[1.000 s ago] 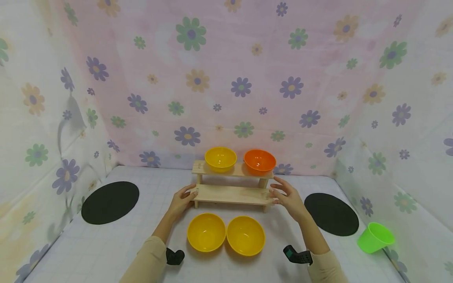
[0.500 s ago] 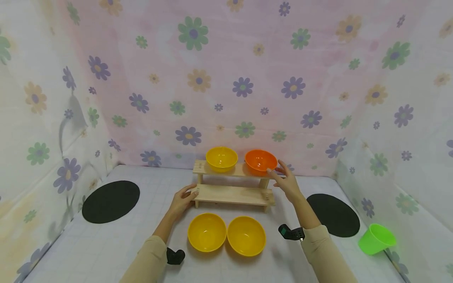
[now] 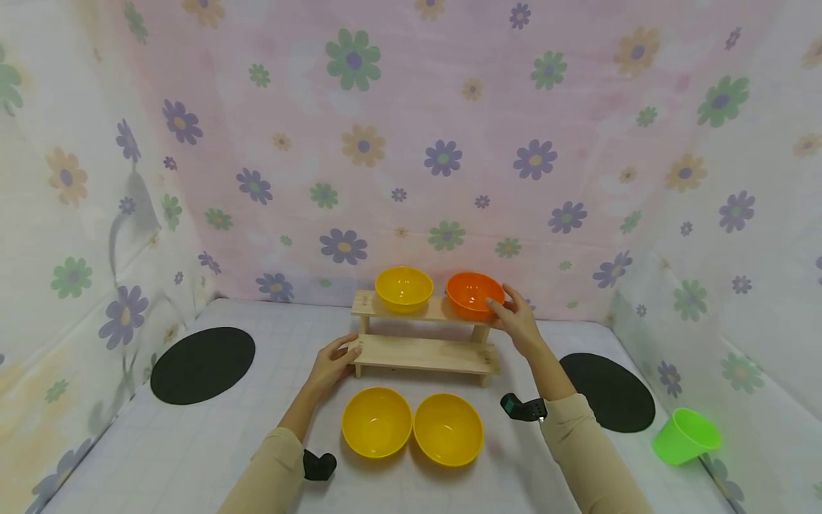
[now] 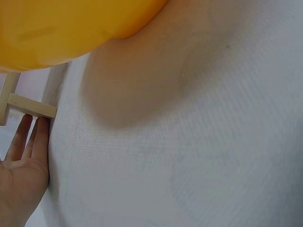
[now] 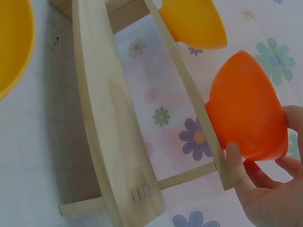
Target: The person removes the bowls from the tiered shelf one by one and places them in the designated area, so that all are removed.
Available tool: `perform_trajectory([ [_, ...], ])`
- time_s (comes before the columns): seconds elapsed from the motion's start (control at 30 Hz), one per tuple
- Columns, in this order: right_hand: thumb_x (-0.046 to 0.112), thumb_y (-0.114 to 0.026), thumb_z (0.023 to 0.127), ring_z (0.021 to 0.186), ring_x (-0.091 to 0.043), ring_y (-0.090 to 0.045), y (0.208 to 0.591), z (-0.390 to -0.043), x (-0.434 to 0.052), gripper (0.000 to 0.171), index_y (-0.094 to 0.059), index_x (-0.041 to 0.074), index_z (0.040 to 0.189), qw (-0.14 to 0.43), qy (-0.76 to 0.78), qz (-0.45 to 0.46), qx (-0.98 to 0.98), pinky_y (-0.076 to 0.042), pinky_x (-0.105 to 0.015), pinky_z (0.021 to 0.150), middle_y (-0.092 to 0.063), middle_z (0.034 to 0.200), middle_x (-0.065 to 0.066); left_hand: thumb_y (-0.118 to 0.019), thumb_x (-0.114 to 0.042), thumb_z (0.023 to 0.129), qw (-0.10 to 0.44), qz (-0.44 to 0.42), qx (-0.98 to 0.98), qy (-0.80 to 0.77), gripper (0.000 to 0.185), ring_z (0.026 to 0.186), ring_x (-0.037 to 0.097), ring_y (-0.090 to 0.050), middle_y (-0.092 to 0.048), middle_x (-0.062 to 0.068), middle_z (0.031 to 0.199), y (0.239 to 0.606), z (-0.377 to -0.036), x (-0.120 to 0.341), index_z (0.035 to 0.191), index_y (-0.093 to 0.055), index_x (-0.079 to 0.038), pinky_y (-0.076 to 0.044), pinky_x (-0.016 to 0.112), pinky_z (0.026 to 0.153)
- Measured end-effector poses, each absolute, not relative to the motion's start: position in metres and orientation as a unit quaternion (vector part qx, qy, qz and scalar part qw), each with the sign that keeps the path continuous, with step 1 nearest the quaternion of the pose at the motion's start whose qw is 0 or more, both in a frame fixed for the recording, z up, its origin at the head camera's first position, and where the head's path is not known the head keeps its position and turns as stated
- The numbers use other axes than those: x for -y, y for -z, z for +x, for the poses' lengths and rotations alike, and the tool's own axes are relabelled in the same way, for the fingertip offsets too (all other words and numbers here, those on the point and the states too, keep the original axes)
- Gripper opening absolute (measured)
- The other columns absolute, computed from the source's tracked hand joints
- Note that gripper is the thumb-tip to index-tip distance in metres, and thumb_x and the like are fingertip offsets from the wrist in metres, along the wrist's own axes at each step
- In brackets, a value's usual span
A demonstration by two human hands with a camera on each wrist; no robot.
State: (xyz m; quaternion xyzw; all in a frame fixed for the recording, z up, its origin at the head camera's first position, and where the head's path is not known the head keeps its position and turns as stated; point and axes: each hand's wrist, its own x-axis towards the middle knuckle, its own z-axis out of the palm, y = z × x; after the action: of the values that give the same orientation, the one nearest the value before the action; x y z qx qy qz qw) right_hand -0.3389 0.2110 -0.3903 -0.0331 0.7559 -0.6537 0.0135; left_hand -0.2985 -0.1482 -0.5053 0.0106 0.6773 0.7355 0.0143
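Right hand (image 3: 521, 325) has left the lower shelf end and now cups the orange bowl (image 3: 474, 294) at the right end of the stepped wooden rack (image 3: 424, 351), suggesting a lift is starting; left hand (image 3: 334, 363), fingers straight, stays against the rack's left end.

The right hand (image 3: 519, 325) hides part of the orange bowl's (image 3: 472, 293) rim.

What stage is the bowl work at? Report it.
Looks done: nothing clearly. In hand: the right hand has its fingers against the orange bowl on the top shelf, and the left hand rests on the wooden rack. Left: the shelf's yellow bowl and two yellow bowls on the table sit untouched.
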Motion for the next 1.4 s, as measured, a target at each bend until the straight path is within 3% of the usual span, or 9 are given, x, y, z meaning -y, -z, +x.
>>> perform_trajectory([
  [0.1, 0.014, -0.052, 0.097, 0.079, -0.008, -0.062, 0.388, -0.339, -0.209, 0.072, -0.005, 0.007, 0.152, 0.029, 0.694, -0.032, -0.719, -0.053, -0.030, 0.083, -0.024, 0.144, -0.033, -0.061, -0.012, 0.092, 0.016, 0.012, -0.678, -0.735, 0.048, 0.108, 0.030, -0.057, -0.049, 0.031, 0.130, 0.505, -0.298, 0.148, 0.136, -0.047, -0.001, -0.048, 0.044, 0.094],
  [0.33, 0.003, -0.045, 0.096, 0.084, -0.012, -0.063, 0.386, -0.339, -0.203, 0.068, -0.007, 0.009, 0.152, 0.031, 0.730, -0.008, -0.683, -0.051, -0.034, 0.085, -0.020, 0.148, -0.030, -0.061, -0.013, 0.092, 0.015, 0.011, -0.679, -0.734, 0.048, 0.107, 0.030, -0.057, -0.049, 0.031, 0.130, 0.505, -0.299, 0.148, 0.136, -0.047, -0.001, -0.048, 0.044, 0.094],
  [0.6, 0.001, -0.042, 0.095, 0.107, -0.030, -0.055, 0.386, -0.335, -0.202, 0.066, -0.010, 0.009, 0.152, 0.025, 0.725, -0.002, -0.689, -0.050, -0.036, 0.086, -0.022, 0.147, -0.029, -0.061, -0.012, 0.092, 0.014, 0.006, -0.678, -0.735, 0.047, 0.109, 0.031, -0.057, -0.048, 0.031, 0.130, 0.505, -0.297, 0.147, 0.136, -0.047, -0.001, -0.047, 0.044, 0.094],
  [0.9, 0.000, -0.038, 0.096, 0.097, -0.019, -0.053, 0.385, -0.316, -0.212, 0.062, -0.011, 0.008, 0.152, 0.025, 0.716, -0.057, -0.695, -0.051, -0.039, 0.086, -0.022, 0.148, -0.027, -0.061, -0.013, 0.092, 0.013, 0.010, -0.679, -0.734, 0.046, 0.110, 0.031, -0.056, -0.049, 0.031, 0.130, 0.507, -0.299, 0.149, 0.135, -0.048, -0.002, -0.047, 0.044, 0.094],
  [1.4, 0.002, -0.043, 0.096, 0.125, -0.043, -0.039, 0.396, -0.277, -0.227, 0.061, -0.015, 0.005, 0.151, 0.048, 0.680, -0.100, -0.725, -0.052, -0.040, 0.085, -0.021, 0.150, -0.026, -0.062, -0.015, 0.091, 0.011, 0.009, -0.679, -0.734, 0.048, 0.109, 0.033, -0.057, -0.049, 0.032, 0.128, 0.509, -0.299, 0.148, 0.135, -0.048, -0.002, -0.049, 0.040, 0.092],
])
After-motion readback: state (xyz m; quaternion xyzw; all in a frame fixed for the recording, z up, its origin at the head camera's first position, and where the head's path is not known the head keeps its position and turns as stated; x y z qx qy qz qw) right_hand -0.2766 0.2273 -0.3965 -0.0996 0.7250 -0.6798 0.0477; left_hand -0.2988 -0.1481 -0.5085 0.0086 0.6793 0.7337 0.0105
